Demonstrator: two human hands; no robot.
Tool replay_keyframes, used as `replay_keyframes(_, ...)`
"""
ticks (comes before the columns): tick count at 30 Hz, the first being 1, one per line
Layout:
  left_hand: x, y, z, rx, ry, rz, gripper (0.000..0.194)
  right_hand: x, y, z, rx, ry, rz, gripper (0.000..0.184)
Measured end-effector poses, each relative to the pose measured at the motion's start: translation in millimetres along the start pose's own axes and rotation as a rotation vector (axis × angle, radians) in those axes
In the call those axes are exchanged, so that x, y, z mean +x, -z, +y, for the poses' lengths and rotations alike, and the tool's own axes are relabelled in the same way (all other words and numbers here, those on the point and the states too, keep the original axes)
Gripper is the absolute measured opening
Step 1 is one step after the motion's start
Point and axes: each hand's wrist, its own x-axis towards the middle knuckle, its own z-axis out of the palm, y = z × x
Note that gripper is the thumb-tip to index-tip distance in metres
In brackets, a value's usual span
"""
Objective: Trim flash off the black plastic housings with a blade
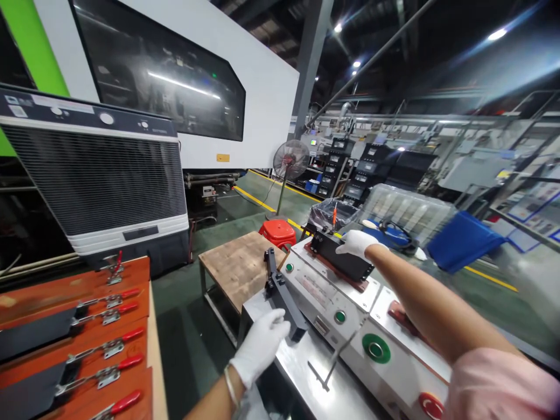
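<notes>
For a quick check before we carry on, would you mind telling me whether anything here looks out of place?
One red-handled toggle clamp on the orange board stands upright, while the other clamps lie flat, so it looks released.

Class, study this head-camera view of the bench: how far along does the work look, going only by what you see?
Looks done: two black pieces lie on the orange fixture board at left, under red-handled toggle clamps. In hand: the left hand grips a black bracketed bar; the right hand rests on a black block on the steel machine. Left: the board's top clamp stands raised, no piece visible under it.
</notes>
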Motion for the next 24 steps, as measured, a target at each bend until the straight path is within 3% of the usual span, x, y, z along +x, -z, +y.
replay_keyframes(4,37,-19.6,-19,0.412,-0.157,0.091,0.051,-54,-15,0,0.025,0.01,-0.012,0.028)
replay_keyframes(7,76,-21.6,-17,0.737,-0.266,0.131,0.055,-109,-53,-2,0.037,0.006,-0.108,0.02)
replay_keyframes(10,118,-20.8,-7,0.816,-0.27,0.113,0.06,-148,-94,-5,0.028,-0.056,-0.179,0.021)
replay_keyframes(15,153,-23.6,-5,0.915,-0.255,0.102,0.054,-152,-128,-6,0.03,-0.086,-0.174,0.029)
replay_keyframes(19,156,-26.8,-9,0.992,-0.226,0.118,0.056,-143,-133,-2,0.021,-0.07,-0.161,0.025)
replay_keyframes(24,160,-16.9,3,1.047,-0.212,0.059,0.058,-147,-136,-10,0.025,-0.03,-0.158,0.026)
